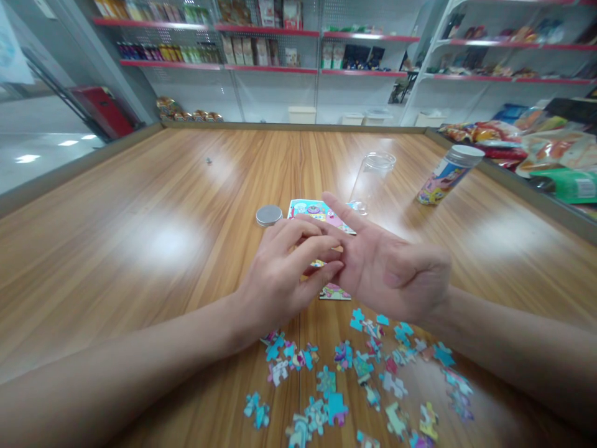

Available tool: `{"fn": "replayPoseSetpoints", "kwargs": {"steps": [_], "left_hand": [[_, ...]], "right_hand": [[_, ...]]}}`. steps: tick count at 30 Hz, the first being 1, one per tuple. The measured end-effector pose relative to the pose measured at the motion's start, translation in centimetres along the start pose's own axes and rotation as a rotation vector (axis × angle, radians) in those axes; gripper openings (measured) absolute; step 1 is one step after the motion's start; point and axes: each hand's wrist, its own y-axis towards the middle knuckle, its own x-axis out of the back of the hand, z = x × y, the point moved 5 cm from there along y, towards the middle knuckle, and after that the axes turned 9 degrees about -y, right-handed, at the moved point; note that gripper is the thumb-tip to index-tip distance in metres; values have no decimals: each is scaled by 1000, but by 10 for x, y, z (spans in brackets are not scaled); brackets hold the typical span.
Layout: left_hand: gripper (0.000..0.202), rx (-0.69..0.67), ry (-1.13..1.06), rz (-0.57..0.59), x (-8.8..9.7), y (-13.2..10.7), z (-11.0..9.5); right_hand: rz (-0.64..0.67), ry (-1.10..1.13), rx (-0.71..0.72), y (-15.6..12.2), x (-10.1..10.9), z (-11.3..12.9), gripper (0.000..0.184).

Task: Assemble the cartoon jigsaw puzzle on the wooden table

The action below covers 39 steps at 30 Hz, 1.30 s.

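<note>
My left hand [284, 267] is curled, its thumb and fingertips drawn together against my right hand. Whatever lies between those fingertips is too small and hidden to name. Turned palm up, my right hand [387, 258] has its thumb stretched away and its fingers reaching behind the left one. Beneath both hands lies a colourful cartoon picture [301, 208], mostly covered, so I cannot tell whether it is a sheet or joined pieces. Loose jigsaw puzzle pieces [336, 407], many of them light blue, are scattered on the wooden table [186, 274] nearer to me.
A round grey lid [269, 215] lies beyond my left hand. Farther back stand a clear jar [373, 180] and a cartoon-printed canister [443, 177] with a pale lid. One small piece [209, 161] rests far left. Snack packets [555, 152] crowd the right edge.
</note>
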Motion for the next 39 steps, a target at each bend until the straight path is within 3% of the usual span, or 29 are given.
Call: {"fn": "replayPoseSetpoints", "kwargs": {"steps": [4,8,20,30,34,39], "left_hand": [[25,-211,-1,9,1,-5,-7],[25,-247,-50,81,0,-7,-9],[9,-142,-231,147,-6,-4,-3],[12,-138,-175,236,-12,-5,-6],[11,-126,-265,177,-8,-6,-4],[6,1,-399,106,-4,-6,5]], "right_hand": [[-19,115,-51,-1,3,-2,99],[-28,162,-79,-2,2,-4,94],[-63,179,-145,-6,-3,-8,107],[-3,212,-129,-7,-4,-12,108],[-14,217,-123,-6,-4,-12,106],[-15,194,-117,-6,-1,-11,103]]}}
